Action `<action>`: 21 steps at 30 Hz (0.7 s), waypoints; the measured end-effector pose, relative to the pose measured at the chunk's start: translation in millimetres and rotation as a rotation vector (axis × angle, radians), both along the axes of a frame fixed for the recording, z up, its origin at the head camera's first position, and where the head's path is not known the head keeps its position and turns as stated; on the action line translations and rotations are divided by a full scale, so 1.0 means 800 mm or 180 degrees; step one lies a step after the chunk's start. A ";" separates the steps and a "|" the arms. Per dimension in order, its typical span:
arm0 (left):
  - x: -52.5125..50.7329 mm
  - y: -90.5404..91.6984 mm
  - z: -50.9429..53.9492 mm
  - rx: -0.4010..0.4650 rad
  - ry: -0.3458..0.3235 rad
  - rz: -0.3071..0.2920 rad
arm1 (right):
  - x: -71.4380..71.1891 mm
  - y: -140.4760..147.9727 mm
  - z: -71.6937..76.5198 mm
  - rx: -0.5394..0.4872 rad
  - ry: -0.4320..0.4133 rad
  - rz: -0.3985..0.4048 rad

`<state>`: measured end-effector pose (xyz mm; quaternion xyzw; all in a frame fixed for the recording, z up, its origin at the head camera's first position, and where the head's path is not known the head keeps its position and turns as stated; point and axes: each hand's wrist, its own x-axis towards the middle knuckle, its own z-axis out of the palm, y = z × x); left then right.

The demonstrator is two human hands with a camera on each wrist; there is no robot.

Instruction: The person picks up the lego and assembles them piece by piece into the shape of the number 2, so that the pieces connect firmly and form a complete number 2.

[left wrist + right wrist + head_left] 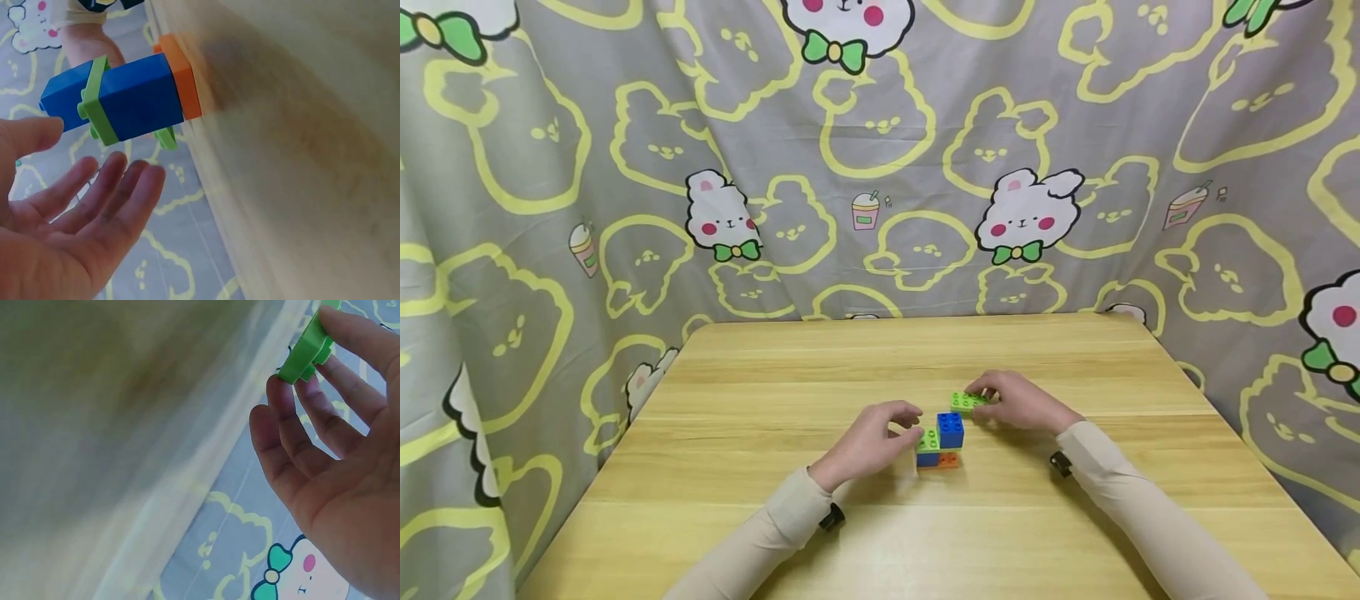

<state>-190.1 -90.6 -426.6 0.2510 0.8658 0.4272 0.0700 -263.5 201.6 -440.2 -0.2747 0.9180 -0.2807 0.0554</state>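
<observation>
A small stack of toy building bricks stands on the table: an orange brick (949, 461) at the bottom, a blue brick (140, 97) over it, a thin green brick (97, 106) across that, and another blue brick (950, 432) on top. Beside the stack's left side is my left hand (872, 437); the left wrist view shows its fingers loosely bent and apart, gripping nothing. Just behind the stack, to its right, my right hand (1022, 402) pinches a flat light-green brick (964, 402) between thumb and fingers. Its studs face up in the head view.
The wooden table (737, 467) has a far edge against a grey curtain (925, 250) printed with yellow outlines and white cartoon animals. More curtain hangs along the left and right sides. A dark device (832, 517) is strapped at the left wrist, another (1061, 463) at the right.
</observation>
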 end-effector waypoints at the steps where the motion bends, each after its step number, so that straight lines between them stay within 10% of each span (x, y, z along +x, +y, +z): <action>1: 0.000 -0.001 0.001 0.0021 0.0024 0.0041 | 0.001 -0.001 0.002 0.0005 0.0015 -0.0005; 21: -0.009 -0.010 0.019 0.0200 0.0485 0.0522 | 0.015 -0.010 0.041 -0.0042 0.0328 0.0085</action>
